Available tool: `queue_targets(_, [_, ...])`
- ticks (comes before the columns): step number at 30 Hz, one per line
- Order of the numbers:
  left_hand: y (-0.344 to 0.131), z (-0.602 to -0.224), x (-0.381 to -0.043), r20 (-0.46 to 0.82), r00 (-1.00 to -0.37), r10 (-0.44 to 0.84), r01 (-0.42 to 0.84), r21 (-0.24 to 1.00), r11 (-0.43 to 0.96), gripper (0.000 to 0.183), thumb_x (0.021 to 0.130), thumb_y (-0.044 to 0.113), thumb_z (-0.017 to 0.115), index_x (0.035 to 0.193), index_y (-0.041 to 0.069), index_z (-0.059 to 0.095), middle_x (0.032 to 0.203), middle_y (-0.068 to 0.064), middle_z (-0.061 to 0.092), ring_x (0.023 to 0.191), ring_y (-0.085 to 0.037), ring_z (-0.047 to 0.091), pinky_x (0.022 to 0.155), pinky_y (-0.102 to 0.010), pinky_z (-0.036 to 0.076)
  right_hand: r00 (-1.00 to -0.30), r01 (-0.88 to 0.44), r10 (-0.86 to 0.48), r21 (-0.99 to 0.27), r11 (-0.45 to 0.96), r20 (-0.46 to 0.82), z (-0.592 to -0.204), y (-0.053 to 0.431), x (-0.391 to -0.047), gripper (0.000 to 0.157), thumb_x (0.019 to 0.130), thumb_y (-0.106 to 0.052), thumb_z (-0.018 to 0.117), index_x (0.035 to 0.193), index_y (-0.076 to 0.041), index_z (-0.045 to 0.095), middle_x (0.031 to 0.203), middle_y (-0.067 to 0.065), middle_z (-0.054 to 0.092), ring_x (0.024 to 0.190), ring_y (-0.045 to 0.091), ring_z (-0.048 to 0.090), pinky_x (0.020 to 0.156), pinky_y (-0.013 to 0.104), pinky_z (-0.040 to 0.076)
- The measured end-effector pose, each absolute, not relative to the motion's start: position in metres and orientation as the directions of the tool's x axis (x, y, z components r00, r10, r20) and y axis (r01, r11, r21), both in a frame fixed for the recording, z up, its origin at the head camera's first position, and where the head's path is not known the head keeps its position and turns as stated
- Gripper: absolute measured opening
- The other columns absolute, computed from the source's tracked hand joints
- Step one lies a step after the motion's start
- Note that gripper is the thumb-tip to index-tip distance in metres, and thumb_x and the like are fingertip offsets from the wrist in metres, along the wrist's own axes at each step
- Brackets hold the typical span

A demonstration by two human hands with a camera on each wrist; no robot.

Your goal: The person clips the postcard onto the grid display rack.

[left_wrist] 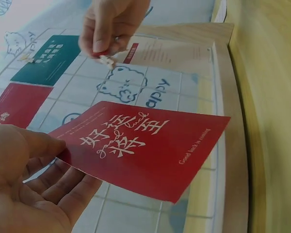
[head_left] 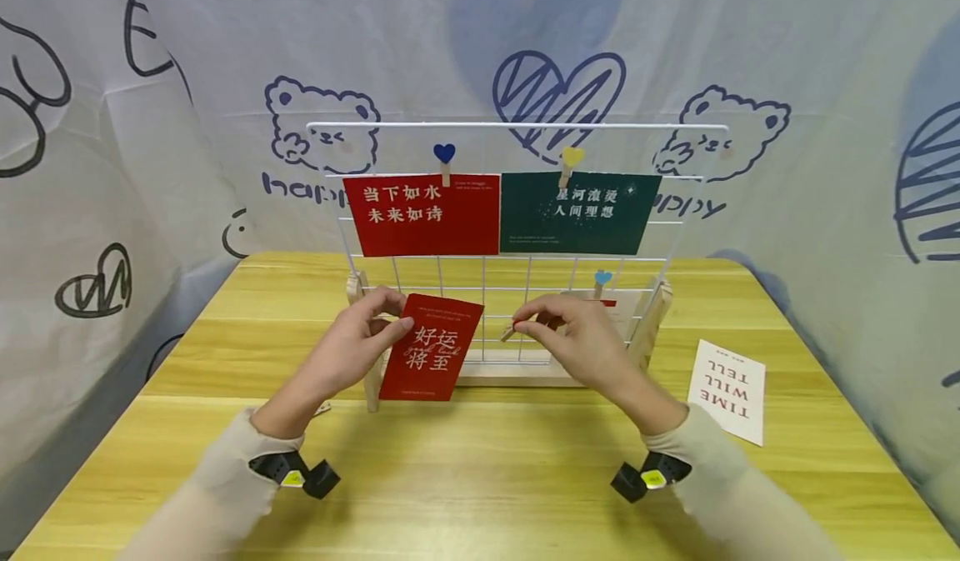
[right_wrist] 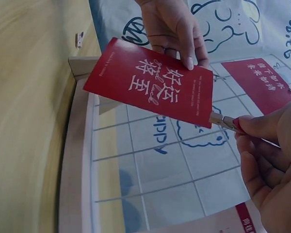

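My left hand (head_left: 352, 340) pinches a red card (head_left: 431, 369) with white lettering by its upper left edge, in front of the left part of a white wire grid rack (head_left: 517, 127). To its right, my right hand (head_left: 585, 336) pinches a small wooden clothespin (right_wrist: 225, 121) with a red ornament between thumb and fingertips. In the right wrist view the clothespin's tip overlaps the card's corner; the head view has a gap between them. Higher on the grid hang a red card (head_left: 427, 227) under a blue-heart clothespin (head_left: 445, 161) and a green card (head_left: 577, 227) under a yellow-heart one (head_left: 570, 165).
A pale card (head_left: 618, 311) with a light-blue-heart clothespin (head_left: 601, 282) hangs low at right, partly behind my right hand. A white card (head_left: 727, 390) lies on the table (head_left: 480, 478) at right. Another small clothespin (right_wrist: 79, 40) lies at left. A printed curtain (head_left: 420, 44) hangs behind.
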State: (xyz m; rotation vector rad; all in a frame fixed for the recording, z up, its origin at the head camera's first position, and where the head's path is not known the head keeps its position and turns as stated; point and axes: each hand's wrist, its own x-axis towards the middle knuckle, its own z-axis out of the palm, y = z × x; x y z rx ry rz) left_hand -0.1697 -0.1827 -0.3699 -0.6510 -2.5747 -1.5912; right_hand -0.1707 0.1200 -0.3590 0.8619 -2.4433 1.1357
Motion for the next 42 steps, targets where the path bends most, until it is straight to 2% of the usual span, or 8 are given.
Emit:
queue_targets(6, [-0.17, -0.373, -0.171, 0.272, -0.908, 0.318, 0.389, 0.83, 0.401, 0.013, 0.1, 0.01, 0.057, 0.111, 0.004, 0.057, 0.11, -0.013, 0.061, 0.09, -0.025, 0.067, 0.079, -0.037, 0.056, -0.742, -0.661, -0.371, -0.519, 0.541, 0.559, -0.351, 0.123, -0.173, 0.008, 0.088, -0.011, 0.074, 0.095, -0.013, 0.075, 0.086, -0.005, 0.071, 0.063, 0.009, 0.055, 0.053, 0.026, 0.045])
queue_targets(17, [-0.149, -0.375, -0.174, 0.316, -0.896, 0.312, 0.431, 0.793, 0.431, 0.013, 0.097, 0.012, 0.062, 0.108, 0.006, 0.06, 0.102, -0.007, 0.068, 0.088, -0.02, 0.067, 0.077, -0.035, 0.057, -0.66, -0.705, -0.343, -0.395, 0.589, 0.668, -0.336, 0.128, -0.177, 0.008, 0.086, -0.007, 0.075, 0.093, -0.009, 0.077, 0.091, 0.002, 0.074, 0.066, 0.009, 0.062, 0.054, 0.025, 0.048])
queue_targets(24, [-0.136, -0.381, -0.181, 0.321, -0.886, 0.334, 0.438, 0.816, 0.378, 0.013, 0.097, 0.01, 0.063, 0.107, 0.005, 0.059, 0.099, -0.009, 0.066, 0.087, -0.022, 0.068, 0.076, -0.039, 0.058, -0.681, -0.663, -0.319, -0.369, 0.652, 0.659, -0.326, 0.13, -0.178, 0.006, 0.089, -0.01, 0.073, 0.094, -0.01, 0.075, 0.087, 0.0, 0.072, 0.057, 0.011, 0.05, 0.049, 0.026, 0.041])
queue_targets(30, [-0.125, -0.384, -0.186, 0.346, -0.882, 0.32, 0.454, 0.807, 0.377, 0.011, 0.095, 0.011, 0.065, 0.104, 0.006, 0.059, 0.095, -0.005, 0.065, 0.085, -0.019, 0.067, 0.074, -0.032, 0.058, -0.678, -0.642, -0.309, -0.333, 0.69, 0.668, -0.319, 0.131, -0.179, 0.004, 0.088, -0.01, 0.074, 0.092, -0.01, 0.075, 0.085, 0.001, 0.073, 0.059, 0.012, 0.055, 0.049, 0.028, 0.044])
queue_targets(35, [-0.116, -0.385, -0.188, 0.383, -0.871, 0.309, 0.484, 0.777, 0.402, 0.013, 0.095, 0.011, 0.065, 0.106, 0.005, 0.061, 0.096, -0.006, 0.067, 0.084, -0.02, 0.068, 0.073, -0.03, 0.057, -0.653, -0.65, -0.308, -0.304, 0.697, 0.692, -0.317, 0.133, -0.18, 0.003, 0.087, -0.009, 0.074, 0.09, -0.01, 0.076, 0.081, 0.001, 0.073, 0.058, 0.011, 0.058, 0.049, 0.028, 0.043])
queue_targets(42, [-0.107, -0.388, -0.19, 0.405, -0.871, 0.277, 0.49, 0.754, 0.438, 0.014, 0.095, 0.011, 0.066, 0.107, 0.006, 0.062, 0.097, -0.007, 0.067, 0.084, -0.02, 0.068, 0.072, -0.029, 0.058, -0.637, -0.629, -0.315, -0.238, 0.74, 0.704, -0.314, 0.132, -0.181, 0.004, 0.086, -0.013, 0.076, 0.089, -0.014, 0.078, 0.069, -0.002, 0.064, 0.058, 0.013, 0.044, 0.05, 0.03, 0.034])
